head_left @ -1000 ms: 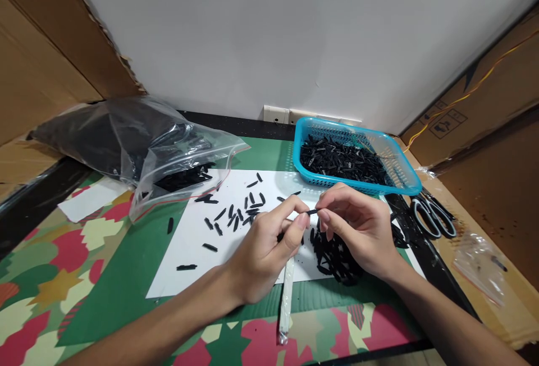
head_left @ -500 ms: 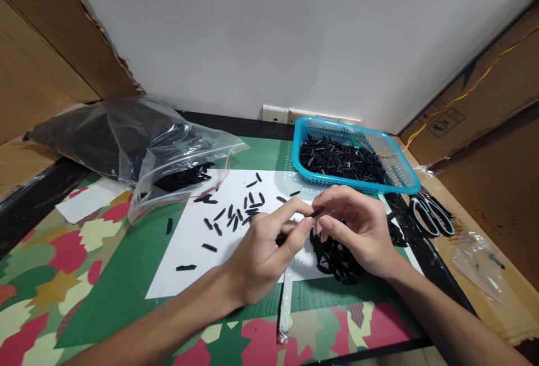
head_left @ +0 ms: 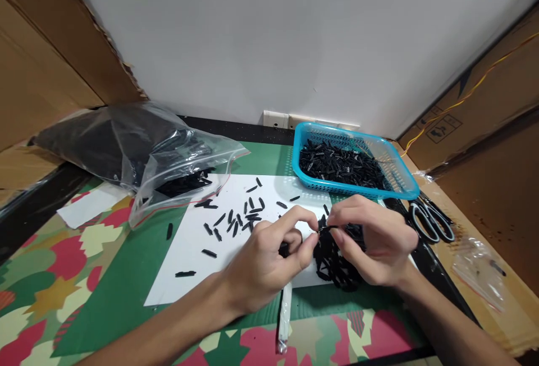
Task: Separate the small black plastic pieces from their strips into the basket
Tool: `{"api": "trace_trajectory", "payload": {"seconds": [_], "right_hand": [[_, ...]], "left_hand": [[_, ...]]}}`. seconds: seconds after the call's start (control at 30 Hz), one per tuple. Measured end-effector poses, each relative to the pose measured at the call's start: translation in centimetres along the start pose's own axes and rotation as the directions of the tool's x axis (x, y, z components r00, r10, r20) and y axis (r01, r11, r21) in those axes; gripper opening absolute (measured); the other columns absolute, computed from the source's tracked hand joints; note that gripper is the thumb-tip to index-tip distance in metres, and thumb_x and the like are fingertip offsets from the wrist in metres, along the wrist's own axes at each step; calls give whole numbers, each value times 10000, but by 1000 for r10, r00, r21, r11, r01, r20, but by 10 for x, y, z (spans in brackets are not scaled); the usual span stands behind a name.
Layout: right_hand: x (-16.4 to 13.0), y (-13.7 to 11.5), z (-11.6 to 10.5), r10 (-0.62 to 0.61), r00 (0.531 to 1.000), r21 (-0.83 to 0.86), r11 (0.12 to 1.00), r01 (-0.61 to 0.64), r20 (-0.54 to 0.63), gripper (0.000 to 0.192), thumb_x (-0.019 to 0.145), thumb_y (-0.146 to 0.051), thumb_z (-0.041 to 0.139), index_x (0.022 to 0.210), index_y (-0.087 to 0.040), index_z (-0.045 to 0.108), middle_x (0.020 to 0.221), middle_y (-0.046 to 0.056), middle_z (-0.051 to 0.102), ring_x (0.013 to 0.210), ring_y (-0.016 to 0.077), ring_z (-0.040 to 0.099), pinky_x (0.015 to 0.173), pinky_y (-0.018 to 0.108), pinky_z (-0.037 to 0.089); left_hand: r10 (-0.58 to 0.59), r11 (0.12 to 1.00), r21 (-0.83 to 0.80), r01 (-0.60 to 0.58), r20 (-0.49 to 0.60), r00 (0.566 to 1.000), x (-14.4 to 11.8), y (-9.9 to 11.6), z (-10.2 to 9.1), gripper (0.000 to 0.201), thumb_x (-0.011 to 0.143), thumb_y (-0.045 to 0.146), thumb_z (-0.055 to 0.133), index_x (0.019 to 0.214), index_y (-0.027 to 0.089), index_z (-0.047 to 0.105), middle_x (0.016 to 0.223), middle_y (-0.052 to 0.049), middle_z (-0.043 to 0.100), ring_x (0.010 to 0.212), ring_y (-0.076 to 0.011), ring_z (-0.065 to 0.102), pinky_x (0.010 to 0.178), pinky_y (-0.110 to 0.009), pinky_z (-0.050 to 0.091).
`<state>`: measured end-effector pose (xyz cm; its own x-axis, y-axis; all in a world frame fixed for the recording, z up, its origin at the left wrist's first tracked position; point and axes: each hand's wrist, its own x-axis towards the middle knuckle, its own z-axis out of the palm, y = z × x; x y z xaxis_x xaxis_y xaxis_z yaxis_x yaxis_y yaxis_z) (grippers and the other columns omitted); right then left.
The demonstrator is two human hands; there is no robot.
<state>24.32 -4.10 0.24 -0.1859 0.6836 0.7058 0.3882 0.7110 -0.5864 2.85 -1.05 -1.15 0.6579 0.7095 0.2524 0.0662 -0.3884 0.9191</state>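
Note:
A thin black strip point(head_left: 327, 227) spans the gap between my two hands over the white sheet. My left hand point(head_left: 273, 256) pinches its left end between thumb and forefinger, the other fingers curled in. Something black shows under those curled fingers, too hidden to name. At the other end, the thumb and forefinger of my right hand point(head_left: 373, 239) are closed on the strip. Beneath my right hand lies a heap of black pieces point(head_left: 337, 268), partly covered by it. Several short black pieces point(head_left: 236, 223) are scattered on the white sheet point(head_left: 177, 287) left of my hands.
A blue basket point(head_left: 357, 189) of black pieces stands at the back right. Left is a clear zip bag point(head_left: 138, 141) full of black pieces. Scissors point(head_left: 432, 223) and a small plastic bag point(head_left: 480, 276) lie right. A white wrapped stick point(head_left: 284, 318) lies in front.
My right hand has moved slightly right and down and now grips the strip's right end. The strip was tilted in my left fingers and now lies nearly level between both hands.

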Motion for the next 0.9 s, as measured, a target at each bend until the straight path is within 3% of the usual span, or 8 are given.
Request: {"api": "trace_trajectory", "payload": {"seconds": [0.1, 0.2, 0.27, 0.33, 0.4, 0.53, 0.63, 0.9], "right_hand": [[7, 12, -17, -117, 988, -358, 931, 75, -98, 293, 873, -54, 706, 1085, -257, 716, 913, 59, 725, 776, 237, 680, 654, 390, 560], [15, 22, -31, -43, 968, -583, 804, -113, -246, 239, 914, -119, 716, 1117, -244, 725, 1040, 94, 730, 955, 285, 680, 827, 465, 561], [18, 21, -33, 4, 966, -576, 802, -157, -257, 225, 933, -157, 728, 1145, -234, 730, 1098, 106, 719, 1019, 292, 670, 879, 477, 552], [18, 14, -26, 39, 987, -450, 887, -106, -155, 184, 948, -168, 737, 1118, -237, 741, 1068, 91, 710, 992, 265, 676, 851, 433, 561], [16, 5, -15, 35, 998, -249, 968, -21, 50, 113, 973, -168, 724, 1055, -238, 757, 986, 69, 704, 900, 224, 680, 761, 368, 561], [8, -5, 8, -45, 929, -69, 995, 75, 369, 190, 1053, -201, 622, 955, -234, 781, 864, 42, 718, 741, 167, 653, 603, 300, 464], [3, -6, 17, -18, 898, -115, 990, 76, 439, 235, 1071, -216, 588, 945, -233, 786, 838, 28, 729, 698, 143, 641, 567, 285, 397], [-1, -11, 27, 29, 889, -381, 910, 166, 456, 229, 1067, -172, 539, 944, -177, 731, 770, 25, 654, 597, 148, 508, 548, 318, 287]], "left_hand": [[-32, 999, 11, 32, -8, 999, -1, 2, 1, 221, 1036, 226, 570, 1231, 255, 469, 568, 149, 339, 479, -80, 342, 565, -220, 351], [-47, 999, 9, 47, 5, 999, -2, 4, 2, 378, 1019, 230, 591, 1330, 267, 380, 558, 159, 395, 447, -80, 402, 537, -211, 364], [-57, 998, 13, 56, 13, 998, -2, 4, 2, 444, 1008, 227, 604, 1358, 273, 335, 556, 163, 407, 435, -81, 426, 530, -209, 375], [-91, 996, 20, 90, 19, 996, -2, 4, 3, 506, 990, 223, 623, 1381, 284, 307, 559, 164, 427, 441, -85, 453, 538, -209, 396], [-140, 990, 21, 139, 27, 990, -3, 2, 4, 582, 954, 214, 659, 1402, 298, 296, 570, 160, 454, 456, -94, 492, 533, -206, 412], [-176, 984, 22, 175, 73, 982, -3, -1, 7, 765, 806, 105, 712, 1421, 301, 303, 626, 136, 517, 515, -129, 592, 503, -201, 398], [-184, 982, 65, 178, 98, 978, -1, -1, 8, 806, 765, 81, 693, 1441, 284, 303, 689, 105, 560, 567, -155, 633, 504, -215, 389], [-232, 973, 40, 229, 96, 968, 3, 0, 4, 770, 765, 98, 721, 1389, 290, 312, 721, 106, 595, 626, -157, 638, 555, -217, 427]]}}
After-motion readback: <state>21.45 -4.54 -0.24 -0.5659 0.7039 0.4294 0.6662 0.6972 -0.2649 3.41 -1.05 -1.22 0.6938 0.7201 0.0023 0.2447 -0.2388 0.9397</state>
